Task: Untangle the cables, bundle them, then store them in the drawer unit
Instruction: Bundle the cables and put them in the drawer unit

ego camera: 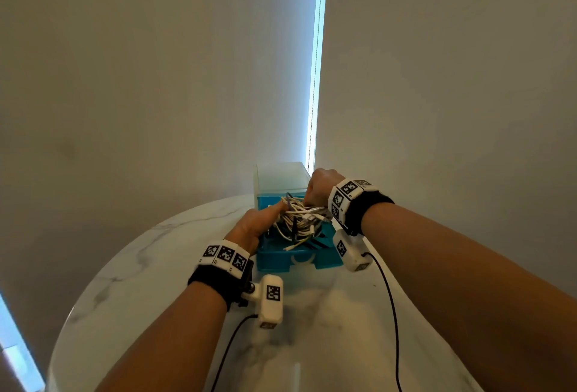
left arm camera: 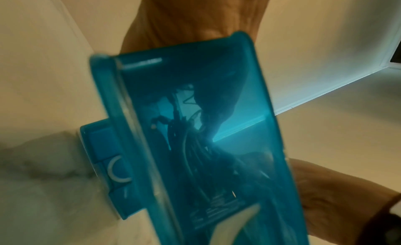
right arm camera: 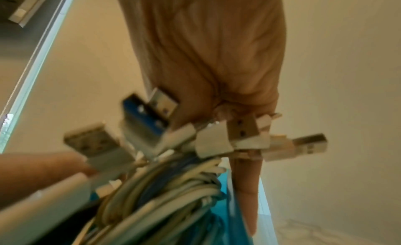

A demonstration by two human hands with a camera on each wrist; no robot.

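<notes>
A bundle of white and grey cables lies in the pulled-out blue drawer of the translucent drawer unit. My left hand reaches in from the left, a straight finger touching the top of the bundle. My right hand comes from the right and grips the bundle near its plugs. In the right wrist view several USB plugs stick out under the right hand, one finger points down along the drawer wall, and a left finger touches a plug. The left wrist view shows the cables dimly through the drawer wall.
The unit stands at the far side of a round white marble table, close to the wall and a bright window slit. Black cords from the wrist cameras trail over the table towards me.
</notes>
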